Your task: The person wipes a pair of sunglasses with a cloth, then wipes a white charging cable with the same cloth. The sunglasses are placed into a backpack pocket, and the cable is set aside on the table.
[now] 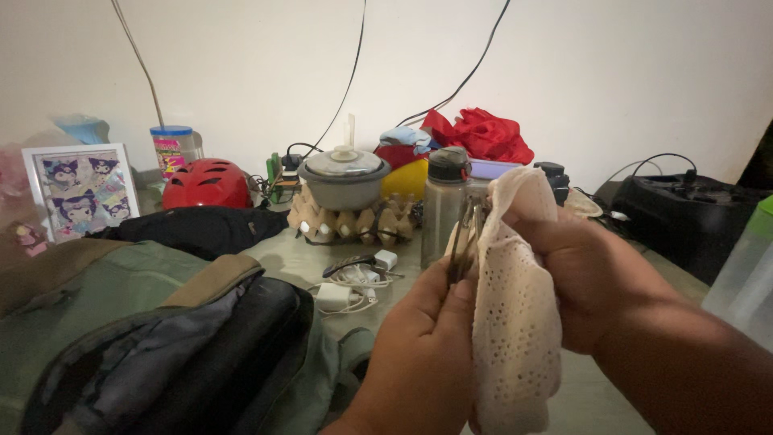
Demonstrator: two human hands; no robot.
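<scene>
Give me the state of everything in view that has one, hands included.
left hand: pinching a small metal tool
right hand: gripping perforated cloth around the tool
backpack: open, lying flat
rice cooker: lid on
egg tray: partly filled
bottle: capped, upright

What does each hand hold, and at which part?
Left hand pinches a thin metal tool at its lower end; right hand grips the perforated cream cloth near its top.

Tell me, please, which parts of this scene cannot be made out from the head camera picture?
- Thin metal object in the left hand: mostly hidden by the perforated cream cloth and fingers.
- Right hand grip: wrapped in cloth.
- Open olive-green backpack: interior too dark.
- Translucent container: cut off at the right edge.
</scene>
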